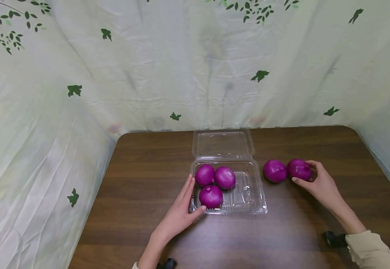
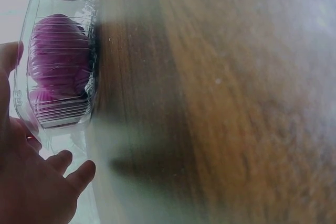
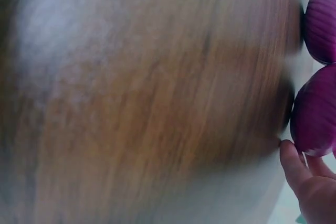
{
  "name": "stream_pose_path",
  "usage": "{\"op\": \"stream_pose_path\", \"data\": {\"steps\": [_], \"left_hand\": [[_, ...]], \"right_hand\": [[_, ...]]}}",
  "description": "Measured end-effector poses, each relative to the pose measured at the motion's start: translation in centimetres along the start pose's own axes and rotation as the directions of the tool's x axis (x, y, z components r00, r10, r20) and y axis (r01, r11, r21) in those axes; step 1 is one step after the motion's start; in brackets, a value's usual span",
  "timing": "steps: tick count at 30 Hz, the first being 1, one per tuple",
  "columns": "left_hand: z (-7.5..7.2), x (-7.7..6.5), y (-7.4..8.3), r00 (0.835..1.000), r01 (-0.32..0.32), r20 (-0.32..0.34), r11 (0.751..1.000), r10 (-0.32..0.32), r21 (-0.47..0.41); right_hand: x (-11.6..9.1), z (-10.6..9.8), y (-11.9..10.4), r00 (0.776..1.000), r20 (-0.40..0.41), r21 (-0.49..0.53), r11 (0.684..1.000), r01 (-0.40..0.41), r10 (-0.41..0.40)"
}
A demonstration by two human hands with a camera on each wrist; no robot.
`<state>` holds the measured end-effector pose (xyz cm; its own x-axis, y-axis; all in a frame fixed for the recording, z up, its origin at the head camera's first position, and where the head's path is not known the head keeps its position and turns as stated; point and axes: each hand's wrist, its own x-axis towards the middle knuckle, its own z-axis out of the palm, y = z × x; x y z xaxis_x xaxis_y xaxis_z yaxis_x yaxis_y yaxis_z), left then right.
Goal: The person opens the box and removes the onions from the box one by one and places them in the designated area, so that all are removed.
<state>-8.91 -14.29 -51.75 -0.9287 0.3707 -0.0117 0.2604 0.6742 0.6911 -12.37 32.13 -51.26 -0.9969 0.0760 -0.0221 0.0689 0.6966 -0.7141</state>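
Three purple onions (image 1: 211,197) sit at the left of a clear plastic clamshell container (image 1: 248,194), whose lid (image 1: 223,144) lies folded back. My left hand (image 1: 178,217) rests at the container's near left corner, fingers extended along the left side and thumb at the front rim. Through the ribbed wall, an onion (image 2: 60,51) shows in the left wrist view. To the right of the container, my right hand (image 1: 322,183) holds a purple onion (image 1: 298,169) between thumb and fingers. Another onion (image 1: 274,171) lies just left of it, close beside it.
The dark wooden table (image 1: 141,194) runs back to a pale curtain (image 1: 181,67) with green leaf prints. Its right part is bare. A dark wrist device (image 1: 334,239) sits below my right forearm, near the beige sleeve (image 1: 371,248).
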Motion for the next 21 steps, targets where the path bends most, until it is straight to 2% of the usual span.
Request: {"op": "stream_pose_path", "data": {"steps": [5,13,18,21], "left_hand": [[-0.1,-0.1,0.1,1.0,0.007,0.001,1.0,-0.007,-0.001],[-0.2,-0.1,0.2,1.0,0.008,0.001,1.0,-0.008,-0.001],[-0.2,-0.1,0.3,1.0,0.007,0.0,1.0,-0.007,-0.003],[-0.2,-0.1,0.3,1.0,0.007,-0.002,1.0,-0.007,-0.004]], "right_hand": [[-0.2,-0.1,0.0,1.0,0.019,0.018,1.0,-0.006,0.005],[-0.7,-0.3,0.2,1.0,0.004,0.084,0.997,0.001,-0.001],[-1.2,-0.6,0.0,1.0,-0.022,0.073,0.997,-0.006,0.008],[-1.6,-0.6,-0.3,0.998,-0.065,0.051,0.999,0.003,0.001]]}}
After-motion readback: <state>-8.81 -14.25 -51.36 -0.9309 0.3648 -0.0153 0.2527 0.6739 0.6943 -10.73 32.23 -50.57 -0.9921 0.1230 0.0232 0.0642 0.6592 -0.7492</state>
